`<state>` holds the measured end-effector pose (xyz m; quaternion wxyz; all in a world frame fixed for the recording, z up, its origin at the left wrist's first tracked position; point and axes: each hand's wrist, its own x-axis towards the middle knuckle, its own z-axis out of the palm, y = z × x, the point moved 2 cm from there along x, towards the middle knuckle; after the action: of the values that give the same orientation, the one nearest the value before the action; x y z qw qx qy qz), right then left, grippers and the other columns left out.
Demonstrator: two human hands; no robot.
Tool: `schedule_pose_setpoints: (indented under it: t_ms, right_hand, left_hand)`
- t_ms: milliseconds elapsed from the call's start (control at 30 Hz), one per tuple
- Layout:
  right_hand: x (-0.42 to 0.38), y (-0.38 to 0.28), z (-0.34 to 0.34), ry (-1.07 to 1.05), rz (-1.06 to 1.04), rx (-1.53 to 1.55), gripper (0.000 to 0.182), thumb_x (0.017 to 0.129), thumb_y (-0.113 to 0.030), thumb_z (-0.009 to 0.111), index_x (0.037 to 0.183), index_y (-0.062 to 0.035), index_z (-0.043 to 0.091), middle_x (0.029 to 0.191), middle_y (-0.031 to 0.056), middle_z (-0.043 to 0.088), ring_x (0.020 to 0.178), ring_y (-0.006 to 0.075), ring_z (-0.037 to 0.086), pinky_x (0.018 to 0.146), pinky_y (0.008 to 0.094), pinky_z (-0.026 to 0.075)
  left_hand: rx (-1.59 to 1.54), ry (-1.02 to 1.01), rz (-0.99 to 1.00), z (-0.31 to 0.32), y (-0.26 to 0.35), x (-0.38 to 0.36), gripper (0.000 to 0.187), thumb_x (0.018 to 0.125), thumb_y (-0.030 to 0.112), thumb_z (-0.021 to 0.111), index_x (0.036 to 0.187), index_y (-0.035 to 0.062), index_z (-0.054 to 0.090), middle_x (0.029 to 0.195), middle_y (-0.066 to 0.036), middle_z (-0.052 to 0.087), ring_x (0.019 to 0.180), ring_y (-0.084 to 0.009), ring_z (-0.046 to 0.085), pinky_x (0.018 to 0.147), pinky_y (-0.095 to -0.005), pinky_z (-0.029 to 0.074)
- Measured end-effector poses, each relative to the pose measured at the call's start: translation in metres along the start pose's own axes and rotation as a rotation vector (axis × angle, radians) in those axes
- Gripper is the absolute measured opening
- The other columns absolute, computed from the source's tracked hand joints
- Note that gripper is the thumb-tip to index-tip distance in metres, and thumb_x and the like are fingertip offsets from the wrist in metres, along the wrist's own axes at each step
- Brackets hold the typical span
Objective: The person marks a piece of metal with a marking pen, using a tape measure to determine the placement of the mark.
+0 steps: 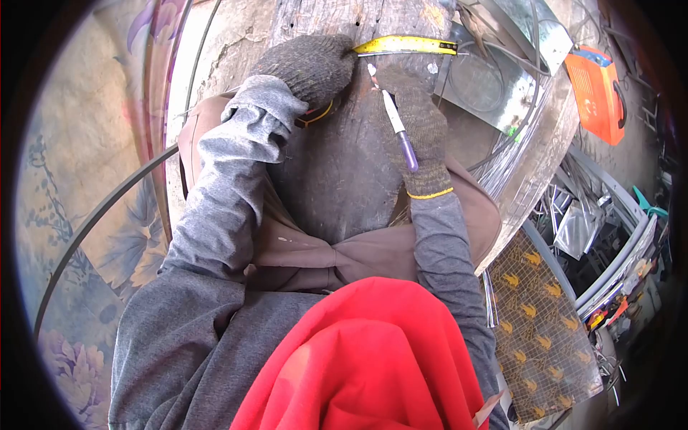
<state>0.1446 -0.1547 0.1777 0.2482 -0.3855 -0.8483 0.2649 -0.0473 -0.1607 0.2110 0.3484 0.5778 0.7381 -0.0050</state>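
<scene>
My left hand (307, 68), in a dark knitted glove, is closed at the left end of a yellow tape measure (408, 46). The tape's blade stretches to the right across a worn wooden board (315, 193); its case is not visible. Along the blade's lower edge runs a thin metal rod (462, 54). My right hand (416, 115), gloved too, is just below the blade, its fingers partly hidden. A white marker (393, 113) with a purple end (408, 152) lies along this hand, its tip pointing up towards the tape, and the hand grips it.
Sheet metal (476, 89) and a dark cable (534, 86) lie to the right. Beyond them stands an orange machine (596, 97). A grey crate (609, 244) of metal scraps and a patterned panel (537, 330) are at lower right. Floral sheeting (93, 236) covers the left.
</scene>
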Motion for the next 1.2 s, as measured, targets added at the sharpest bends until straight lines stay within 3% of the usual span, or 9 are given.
schedule_pose_setpoints:
  t_ms: [433,567,867,1067,1200]
  right_hand:
    - [0.0,0.0,0.0,-0.003,-0.012,0.15,0.031,0.089,-0.018,0.062,0.119,-0.0103,0.064,0.116,0.0069,0.066,0.109,0.0223,0.063,0.098,0.0359,0.048]
    - [-0.003,0.002,0.002,-0.031,0.007,0.057,0.033,0.089,-0.019,0.062,0.121,-0.0098,0.063,0.118,0.0073,0.065,0.11,0.0217,0.062,0.098,0.0351,0.048]
    - [0.006,-0.009,-0.005,0.037,-0.038,-0.025,0.023,0.085,-0.018,0.067,0.107,-0.0105,0.068,0.105,0.0062,0.069,0.099,0.024,0.067,0.092,0.0367,0.052]
    - [0.003,-0.011,-0.019,0.103,0.072,0.27,0.023,0.085,-0.014,0.065,0.108,-0.0133,0.068,0.107,0.0073,0.069,0.105,0.0263,0.065,0.096,0.0395,0.049]
    - [0.002,-0.001,-0.008,-0.008,-0.066,-0.029,0.028,0.083,-0.014,0.067,0.11,-0.0172,0.067,0.112,0.008,0.067,0.114,0.0274,0.06,0.1,0.0419,0.045]
  left_hand:
    - [0.013,0.002,-0.001,0.001,0.0,-0.001,0.04,0.096,0.035,0.046,0.12,0.0085,0.063,0.109,-0.021,0.066,0.101,-0.0393,0.063,0.09,-0.0459,0.049]
    - [0.012,-0.016,-0.018,-0.004,0.004,-0.003,0.04,0.095,0.035,0.046,0.12,0.0085,0.063,0.109,-0.021,0.066,0.101,-0.0393,0.063,0.09,-0.046,0.049]
    - [0.004,-0.025,-0.006,-0.006,0.004,-0.002,0.04,0.094,0.034,0.046,0.119,0.0071,0.063,0.109,-0.021,0.066,0.102,-0.0392,0.063,0.091,-0.0465,0.048]
    - [-0.024,-0.023,-0.011,-0.008,0.004,-0.003,0.04,0.094,0.034,0.047,0.119,0.0076,0.062,0.109,-0.021,0.066,0.102,-0.0395,0.062,0.091,-0.0464,0.048]
    - [-0.018,-0.045,-0.005,-0.005,0.001,0.002,0.04,0.094,0.035,0.047,0.12,0.0081,0.062,0.108,-0.021,0.066,0.102,-0.0397,0.062,0.091,-0.0462,0.048]
